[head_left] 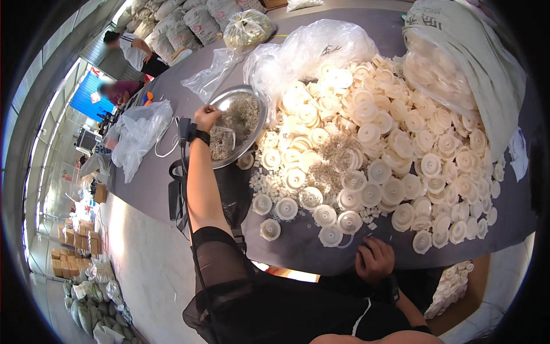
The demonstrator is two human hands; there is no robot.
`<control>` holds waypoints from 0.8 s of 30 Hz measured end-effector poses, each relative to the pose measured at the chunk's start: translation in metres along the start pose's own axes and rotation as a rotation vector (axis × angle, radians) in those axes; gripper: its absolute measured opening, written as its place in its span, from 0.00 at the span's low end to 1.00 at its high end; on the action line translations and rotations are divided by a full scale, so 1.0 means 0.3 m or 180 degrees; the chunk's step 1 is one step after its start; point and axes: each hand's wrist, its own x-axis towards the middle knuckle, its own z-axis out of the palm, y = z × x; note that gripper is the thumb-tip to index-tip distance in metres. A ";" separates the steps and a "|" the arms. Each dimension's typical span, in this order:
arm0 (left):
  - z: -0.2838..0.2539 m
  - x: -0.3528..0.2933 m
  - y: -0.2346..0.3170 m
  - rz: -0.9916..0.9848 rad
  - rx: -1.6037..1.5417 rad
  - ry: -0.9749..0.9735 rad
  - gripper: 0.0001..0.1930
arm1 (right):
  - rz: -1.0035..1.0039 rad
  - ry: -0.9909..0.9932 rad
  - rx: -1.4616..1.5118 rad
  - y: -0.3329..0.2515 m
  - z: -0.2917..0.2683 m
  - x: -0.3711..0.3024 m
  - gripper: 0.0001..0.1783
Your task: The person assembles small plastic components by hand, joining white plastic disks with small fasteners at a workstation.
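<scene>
My left hand (207, 117) reaches over the left rim of a round metal bowl (264, 112), its fingers closed together. Whatever they grip, if anything, is too small to make out. Small grey-brown pieces (243, 112) fill the bowl, and a clear curved container (223, 140) lies among them below my hand. My right hand (375, 259) rests at the table's near edge with curled fingers, and its grasp is hidden. Just beyond it are small white pieces (366, 217) and round cream plastic parts (330, 235). More small grey-brown pieces (329, 166) lie scattered over the big pile of round parts (395, 143).
Clear plastic bags (332, 43) lie behind the pile. A large pale sack (475, 51) of parts stands at the far right. Another plastic bag (140, 137) is on the table's left. Two people (134, 54) are at the far left, near stacked sacks (183, 28). Cartons (77, 238) stand on the floor.
</scene>
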 end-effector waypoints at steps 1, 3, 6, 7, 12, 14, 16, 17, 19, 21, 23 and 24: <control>-0.049 0.007 0.017 -0.0594 0.0165 -0.0125 0.16 | -0.0001 0.0014 -0.0017 -0.002 -0.002 0.001 0.11; -0.059 0.010 0.028 -0.1176 0.0312 -0.0271 0.20 | 0.0000 0.0013 -0.0020 0.001 0.004 -0.002 0.11; -0.045 -0.057 -0.006 -0.1274 0.1201 -0.1460 0.48 | 0.0005 0.0003 -0.0023 0.000 0.003 -0.002 0.11; -0.047 -0.059 -0.052 -0.1279 0.1217 -0.1439 0.48 | -0.0007 -0.0006 -0.0011 -0.002 0.004 0.001 0.11; 0.049 -0.094 -0.056 -0.0807 0.2951 -0.1270 0.45 | 0.0037 0.0022 -0.0006 -0.004 -0.005 0.004 0.10; 0.086 -0.124 -0.052 -0.0908 0.2622 -0.1147 0.43 | 0.0088 0.0075 -0.0059 0.002 -0.005 0.000 0.10; -0.006 -0.122 -0.161 -0.0821 0.2129 -0.0732 0.37 | -0.0021 0.0021 0.0077 0.006 0.011 -0.005 0.10; -0.056 -0.104 -0.199 -0.0831 0.2145 -0.0703 0.37 | -0.0044 0.0029 0.0101 0.005 0.010 0.002 0.10; -0.121 -0.088 -0.221 -0.0629 0.0564 -0.0200 0.24 | -0.0140 0.0022 0.0233 0.001 -0.007 0.001 0.10; -0.045 -0.045 -0.098 -0.0778 0.0451 -0.0141 0.21 | -0.0020 0.0005 0.0123 0.014 -0.004 -0.010 0.10; -0.069 -0.023 -0.036 -0.0918 0.0418 0.0059 0.19 | -0.0008 0.0036 0.0124 0.012 0.000 -0.009 0.10; -0.102 -0.013 -0.030 -0.0648 0.0615 0.0131 0.18 | -0.0010 0.0018 0.0102 0.008 -0.002 -0.011 0.10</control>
